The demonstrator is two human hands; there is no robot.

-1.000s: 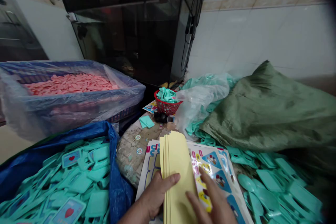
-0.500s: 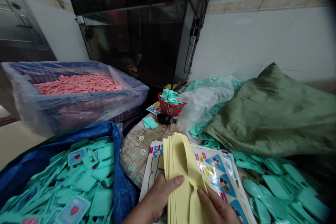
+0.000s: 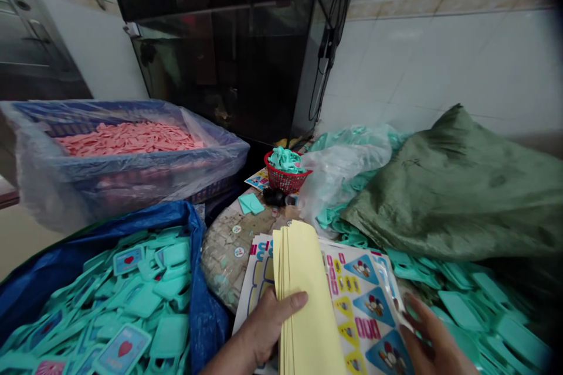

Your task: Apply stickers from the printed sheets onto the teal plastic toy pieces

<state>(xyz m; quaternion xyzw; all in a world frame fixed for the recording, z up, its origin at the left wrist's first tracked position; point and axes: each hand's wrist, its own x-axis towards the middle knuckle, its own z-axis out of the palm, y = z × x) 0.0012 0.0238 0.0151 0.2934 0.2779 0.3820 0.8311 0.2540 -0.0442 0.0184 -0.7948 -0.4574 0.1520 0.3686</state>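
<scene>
A bundle of pale yellow paper sheets stands bent upright in front of me. My left hand is closed on its left side, thumb across the front. My right hand is off the bundle, at the right edge of the printed sticker sheets, its thumb and fingers apart with nothing visible in them. Those sheets lie under the bundle, showing blue triangles and small pink and yellow shapes. Close to the right hand are loose teal plastic pieces, some of them shaped like spatulas.
A blue bag of teal pieces, some with heart stickers, sits at left. Behind it stands a plastic-lined blue crate of pink pieces. A red basket of teal pieces is at centre back. A green sack lies at right.
My right hand has let go of the yellow sheets and moved right to the sticker sheets' edge. The front yellow sheet, creased before, now lies smoother. My left hand keeps its hold.
</scene>
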